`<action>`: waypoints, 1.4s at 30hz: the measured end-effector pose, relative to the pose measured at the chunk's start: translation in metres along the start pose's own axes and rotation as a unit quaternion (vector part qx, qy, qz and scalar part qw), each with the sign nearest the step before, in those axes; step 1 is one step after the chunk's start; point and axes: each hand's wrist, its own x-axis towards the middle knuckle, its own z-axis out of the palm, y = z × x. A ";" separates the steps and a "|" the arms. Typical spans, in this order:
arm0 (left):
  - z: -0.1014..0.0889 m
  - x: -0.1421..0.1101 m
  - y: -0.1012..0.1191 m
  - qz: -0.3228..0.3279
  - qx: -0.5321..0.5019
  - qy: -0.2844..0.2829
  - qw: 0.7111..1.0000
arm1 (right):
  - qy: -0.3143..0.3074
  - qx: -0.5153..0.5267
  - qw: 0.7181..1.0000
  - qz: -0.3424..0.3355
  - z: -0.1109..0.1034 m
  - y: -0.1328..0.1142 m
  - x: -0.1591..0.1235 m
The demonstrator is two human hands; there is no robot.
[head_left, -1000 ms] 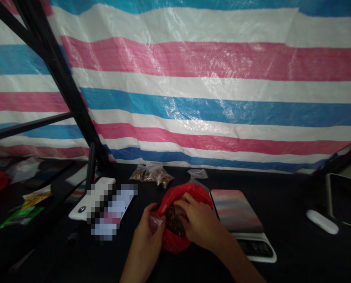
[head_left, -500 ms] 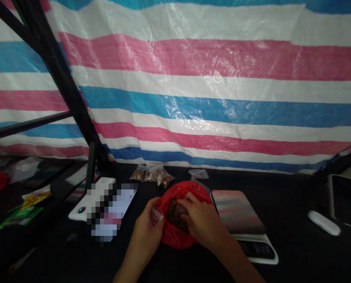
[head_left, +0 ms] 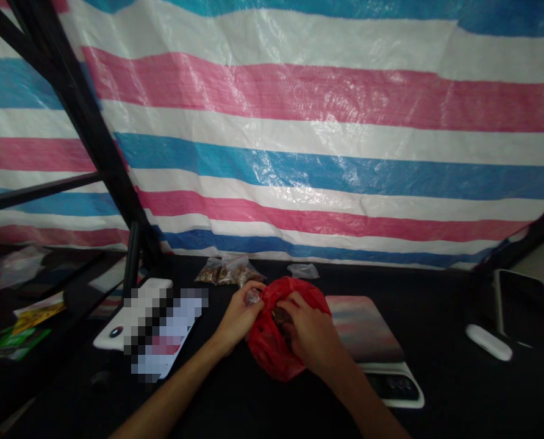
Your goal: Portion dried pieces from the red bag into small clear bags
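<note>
A red plastic bag [head_left: 269,341] lies crumpled on the black table, with dark brown lumpy contents [head_left: 282,318] showing at its mouth. My right hand [head_left: 311,335] rests on top of the bag, its fingers gripping the gathered plastic over the contents. My left hand [head_left: 238,317] is at the bag's left side, pinching a small clear plastic bag [head_left: 254,297] between fingers and thumb. Most of the brown contents are hidden by the red plastic and my right hand.
Small clear bags of brown granular food [head_left: 224,272] lie just beyond my left hand. Another clear bag [head_left: 303,271] lies behind the red bag. To the right stand a digital scale [head_left: 391,387] under a striped pad, a white oblong case [head_left: 488,342] and a dark phone [head_left: 523,311].
My left hand has moved up and toward the far side of the table, carrying the small clear bag. The red bag's mouth is more gathered, and less of the brown contents shows.
</note>
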 end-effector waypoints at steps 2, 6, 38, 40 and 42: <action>0.001 -0.002 -0.006 -0.020 -0.043 0.020 0.999 | 0.010 0.017 1.000 0.004 0.001 0.001 0.000; 0.001 -0.009 -0.012 -0.026 -0.069 0.007 0.997 | 0.021 0.060 0.998 0.019 0.002 -0.001 0.001; -0.016 -0.014 -0.013 0.172 0.279 -0.060 0.943 | 0.126 0.247 0.953 -0.121 0.010 -0.003 0.004; -0.015 -0.014 -0.010 0.163 0.330 -0.046 0.929 | 0.117 0.239 0.955 -0.131 0.010 -0.004 0.005; -0.014 -0.015 -0.006 0.167 0.378 -0.052 0.909 | 0.121 0.229 0.952 -0.163 0.010 -0.006 0.004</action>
